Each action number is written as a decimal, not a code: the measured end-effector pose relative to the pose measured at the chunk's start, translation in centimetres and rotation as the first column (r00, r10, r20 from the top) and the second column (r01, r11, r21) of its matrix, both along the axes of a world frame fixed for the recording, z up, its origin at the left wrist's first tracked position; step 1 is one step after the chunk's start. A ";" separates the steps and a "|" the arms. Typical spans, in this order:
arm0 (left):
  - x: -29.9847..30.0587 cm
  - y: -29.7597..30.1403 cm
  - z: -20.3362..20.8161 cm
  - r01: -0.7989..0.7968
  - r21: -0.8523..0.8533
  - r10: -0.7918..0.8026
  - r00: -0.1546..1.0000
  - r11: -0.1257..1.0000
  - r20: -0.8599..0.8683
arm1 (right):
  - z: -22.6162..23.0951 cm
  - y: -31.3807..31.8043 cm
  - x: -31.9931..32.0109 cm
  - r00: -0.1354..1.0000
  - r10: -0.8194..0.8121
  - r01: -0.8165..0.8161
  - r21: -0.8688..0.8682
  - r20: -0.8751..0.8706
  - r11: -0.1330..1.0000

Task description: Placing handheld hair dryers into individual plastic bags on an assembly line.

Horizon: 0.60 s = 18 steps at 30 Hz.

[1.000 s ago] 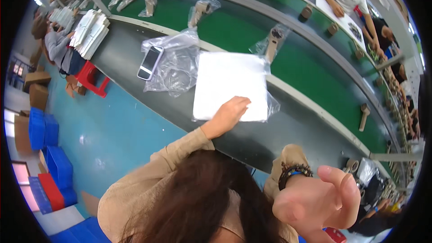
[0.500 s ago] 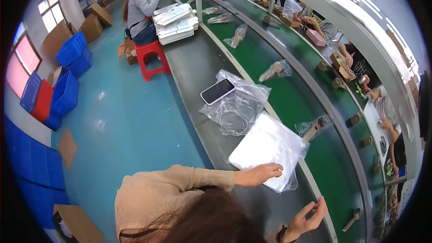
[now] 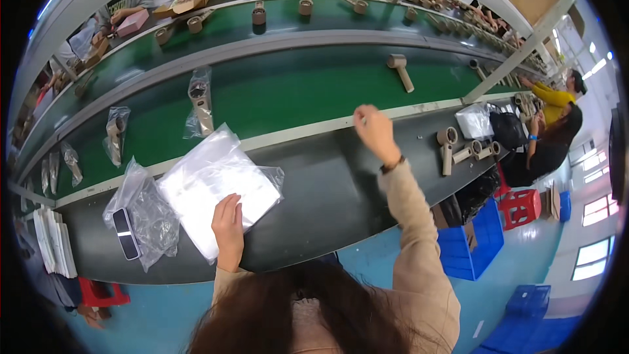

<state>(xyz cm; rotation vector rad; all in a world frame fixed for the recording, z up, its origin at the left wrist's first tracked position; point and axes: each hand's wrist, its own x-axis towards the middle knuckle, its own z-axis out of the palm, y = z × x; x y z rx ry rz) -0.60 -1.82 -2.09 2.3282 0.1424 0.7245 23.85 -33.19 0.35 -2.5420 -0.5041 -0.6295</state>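
A stack of clear plastic bags (image 3: 203,180) lies on the dark bench in front of me. My left hand (image 3: 228,226) rests on its near part, fingers stretched out flat. My right hand (image 3: 377,132) reaches forward over the bench near the pale belt rail, fingers curled in and nothing visible in them. Beyond it on the green belt lies a taupe device with a round head and a straight handle (image 3: 400,73), not touched by the hand. A similar device in a clear bag (image 3: 200,101) lies on the belt beyond the stack.
A phone (image 3: 126,234) lies on crumpled plastic (image 3: 154,213) to the left, with stacked white sheets (image 3: 54,242) farther left. Unbagged devices (image 3: 447,147) stand and lie at the bench's right. A blue crate (image 3: 473,242) is below. Co-workers sit across the belt and at far right.
The view has swung to the right. My right hand has gone from beside the bags out toward the belt, and its spread fingers have curled. My left hand stays on the bags.
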 end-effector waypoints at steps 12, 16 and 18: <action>-0.5 -0.8 1.7 0.024 0.094 -0.010 0.989 0.995 -0.145 | -6.3 -9.2 23.2 0.839 -0.388 0.537 -0.459 0.382 0.708; 0.1 -0.8 2.8 0.004 0.096 0.014 0.982 0.995 -0.189 | -5.7 -10.6 26.3 0.795 -0.505 0.603 -0.521 0.335 0.604; 0.7 -0.7 3.1 0.048 0.090 -0.031 0.984 0.995 -0.174 | -5.5 -13.0 28.2 0.764 -0.540 0.631 -0.587 0.353 0.508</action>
